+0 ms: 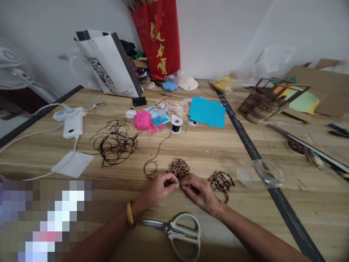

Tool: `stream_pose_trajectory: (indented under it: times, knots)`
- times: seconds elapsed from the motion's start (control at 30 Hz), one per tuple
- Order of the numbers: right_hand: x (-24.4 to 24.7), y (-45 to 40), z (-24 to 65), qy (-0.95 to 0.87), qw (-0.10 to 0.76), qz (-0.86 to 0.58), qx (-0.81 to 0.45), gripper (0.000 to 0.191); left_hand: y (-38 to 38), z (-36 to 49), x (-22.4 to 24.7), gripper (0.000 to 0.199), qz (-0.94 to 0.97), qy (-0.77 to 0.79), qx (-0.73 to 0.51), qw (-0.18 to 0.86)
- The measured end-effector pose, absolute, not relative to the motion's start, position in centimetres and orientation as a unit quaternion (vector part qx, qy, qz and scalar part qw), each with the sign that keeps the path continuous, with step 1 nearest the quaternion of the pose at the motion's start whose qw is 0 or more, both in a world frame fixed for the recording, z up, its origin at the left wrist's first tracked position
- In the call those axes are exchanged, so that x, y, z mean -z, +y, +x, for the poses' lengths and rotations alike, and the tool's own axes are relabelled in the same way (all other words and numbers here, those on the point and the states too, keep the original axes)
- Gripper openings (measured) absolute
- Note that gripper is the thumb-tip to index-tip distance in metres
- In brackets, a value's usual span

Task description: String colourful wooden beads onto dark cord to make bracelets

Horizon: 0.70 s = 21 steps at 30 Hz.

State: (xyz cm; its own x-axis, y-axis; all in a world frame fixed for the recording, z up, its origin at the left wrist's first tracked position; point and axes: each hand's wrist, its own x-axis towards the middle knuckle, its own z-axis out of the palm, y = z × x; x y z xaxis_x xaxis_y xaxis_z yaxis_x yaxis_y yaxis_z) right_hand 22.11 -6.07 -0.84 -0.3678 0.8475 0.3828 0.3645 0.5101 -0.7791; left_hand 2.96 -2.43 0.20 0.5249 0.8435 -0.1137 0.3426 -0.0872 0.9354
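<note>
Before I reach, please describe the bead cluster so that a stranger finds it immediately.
On the wooden table, find the left hand and right hand. Just beyond them lies the bead cluster: compact, round, unlike the looped bead strands on its right.

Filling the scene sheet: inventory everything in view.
Round bead cluster: one, multicoloured, front centre
Looped bead strands: several, multicoloured, right of cluster
Metal scissors: one, white-handled, near edge
Thread spool: one, white with black thread, centre
Tangled cord: one heap, black, left
Yarn ball: one, pink, left of spool
Paper sheets: several, blue, right of spool
Paper bag: one, white, back left
Gold-lettered bag: one, red, back centre
Slatted basketwork: count unclear, brown, back right
Clear round plastic pieces: two, colourless, right
Plastic power units: two, white, left
Electric fan: one, white, far left
Wood-grain table: one, brown, underneath
Remaining clutter: uncountable, mixed, back and right
Wristband: one, yellow, left of scissors
Left hand: one, bare, near cluster
Right hand: one, bare, near cluster
</note>
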Motion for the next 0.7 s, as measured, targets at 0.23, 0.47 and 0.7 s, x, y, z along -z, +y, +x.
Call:
stream_pose_trajectory:
  times: [0.23,0.47,0.7]
  knots:
    - [0.83,-6.17,22.07,-0.771,0.401,-0.400,-0.291,0.011,-2.50,3.05,-0.39,0.014,0.695,0.416,-0.242,0.534]
    - [0.54,-6.08,22.10,-0.776,0.402,-0.376,-0.308,0.011,-2.40,2.95,-0.15,0.013,0.707,0.413,-0.241,0.522]
    - [0.47,-6.11,22.05,-0.773,0.405,-0.383,-0.302,0.010,-2.25,2.71,-0.12,0.016,0.719,0.407,-0.227,0.516]
